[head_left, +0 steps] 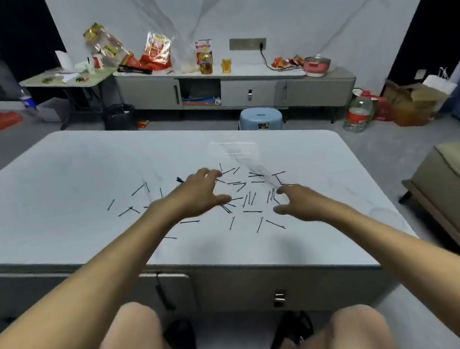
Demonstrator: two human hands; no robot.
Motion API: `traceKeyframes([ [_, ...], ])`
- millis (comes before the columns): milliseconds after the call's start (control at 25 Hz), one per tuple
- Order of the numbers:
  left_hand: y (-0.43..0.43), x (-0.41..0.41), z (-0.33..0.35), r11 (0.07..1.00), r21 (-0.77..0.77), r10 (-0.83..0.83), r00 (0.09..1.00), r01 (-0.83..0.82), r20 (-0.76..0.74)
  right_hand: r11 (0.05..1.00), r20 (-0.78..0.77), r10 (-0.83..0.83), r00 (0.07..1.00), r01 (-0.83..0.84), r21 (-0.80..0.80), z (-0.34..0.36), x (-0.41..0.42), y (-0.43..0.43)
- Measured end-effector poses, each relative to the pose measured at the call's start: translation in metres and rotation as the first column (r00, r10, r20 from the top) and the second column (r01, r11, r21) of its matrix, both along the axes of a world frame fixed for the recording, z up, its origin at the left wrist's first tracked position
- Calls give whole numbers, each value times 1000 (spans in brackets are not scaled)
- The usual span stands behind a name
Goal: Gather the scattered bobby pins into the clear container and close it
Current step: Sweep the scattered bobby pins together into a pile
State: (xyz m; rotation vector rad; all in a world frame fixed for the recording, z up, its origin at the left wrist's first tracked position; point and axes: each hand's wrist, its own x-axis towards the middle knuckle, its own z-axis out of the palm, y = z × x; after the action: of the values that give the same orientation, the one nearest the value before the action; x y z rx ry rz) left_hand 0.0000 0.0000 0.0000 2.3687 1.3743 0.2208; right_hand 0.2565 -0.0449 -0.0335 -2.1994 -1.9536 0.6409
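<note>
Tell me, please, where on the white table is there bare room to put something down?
The table's left part, beyond the bobby pins, is bare, as is its near right corner. It is crowded in the middle, around both hands, up to the clear container.

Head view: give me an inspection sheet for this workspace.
Surface: pale marble-look table.
Job's things: black pins scattered mid-table; clear container beyond them, faint, lid state unclear.
Clutter: nothing else seen on the table.
Grippers: left hand and right hand open over the pins, holding nothing.
Cables: black cord from the wall socket on the far wall.
Surroundings: cabinet with snack bags, bottle and pink pot; blue stool; water jug on floor.
</note>
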Motion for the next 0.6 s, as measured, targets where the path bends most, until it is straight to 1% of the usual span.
traceKeyframes([
  [80, 19, 8, -36, 997, -67, 24, 996, -29, -82, 993, -37, -99, 994, 97, -65, -30, 17, 14],
  [120, 31, 12, -61, 994, -101, 31, 989, -46, -148, 985, -46, -150, 988, 145, -96, -51, 27, 24],
  [200, 54, 22, -102, 986, -149, 31, 966, -71, -256, 968, -78, -229, 970, 219, -121, -81, 44, 51],
  [240, 68, 29, -118, 984, -154, 38, 957, -85, -287, 956, -115, -286, 951, 275, -99, -91, 51, 68],
  [280, 82, 33, -133, 985, -147, 46, 951, -96, -307, 945, -153, -327, 933, 324, -45, -100, 57, 88],
  [320, 92, 37, -143, 985, -136, 54, 945, -103, -323, 938, -153, -338, 929, 345, 19, -105, 60, 104],
  [360, 99, 40, -153, 986, -125, 59, 940, -106, -337, 937, -131, -330, 935, 341, 75, -112, 64, 122],
  [440, 113, 43, -173, 989, -116, 45, 932, -92, -359, 945, -38, -295, 955, 297, 134, -124, 70, 161],
  [600, 127, 40, -187, 992, -117, 2, 920, -52, -392, 959, 33, -272, 962, 268, 88, -147, 73, 212],
])
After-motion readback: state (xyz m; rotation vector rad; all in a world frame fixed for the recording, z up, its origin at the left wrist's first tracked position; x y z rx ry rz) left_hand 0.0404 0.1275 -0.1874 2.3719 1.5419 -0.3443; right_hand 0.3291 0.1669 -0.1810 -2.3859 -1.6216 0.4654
